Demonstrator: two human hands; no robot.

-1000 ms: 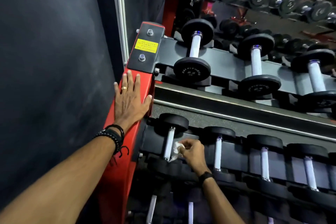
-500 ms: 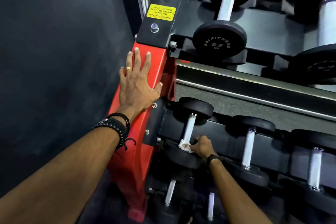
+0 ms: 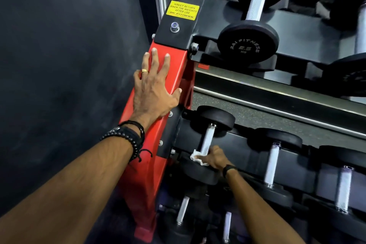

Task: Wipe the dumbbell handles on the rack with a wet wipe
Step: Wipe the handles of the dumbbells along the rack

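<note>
A: Where's the wipe?

B: White wet wipe (image 3: 198, 158), bunched up at the near end of the handle (image 3: 208, 140) of the leftmost dumbbell on the middle shelf. It sits right where the handle meets the near weight head (image 3: 200, 172).

A: Who's holding it?

B: Right hand (image 3: 214, 157). Fingers curled around the handle with the wipe pinched against it. Black band on that wrist.

A: Left hand?

B: Left hand (image 3: 153, 89) lies flat on the red upright (image 3: 150, 164) of the rack, fingers straight and spread, thumb out over the right edge. Holds nothing. Gold ring on one finger, black bead bracelets (image 3: 128, 136) on the wrist.

A: Anything else on that shelf?

B: Two more dumbbells to the right, pale handles (image 3: 273, 164) uncovered, well apart from the hand. Below, two more handles (image 3: 182, 212) poke out of a dark lower shelf; details too dim to tell.

A: Top shelf?

B: Dumbbell with a black head (image 3: 247, 42) marked RAI FITNESS, weight number hard to read. Left of it, a black plate with two bolts and a yellow sticker (image 3: 182, 13): KINDLY RETURN BACK THE WEIGHTS AFTER USE.

A: Left of the rack?

B: Dark wall (image 3: 59, 45), just beside the red upright.
</note>
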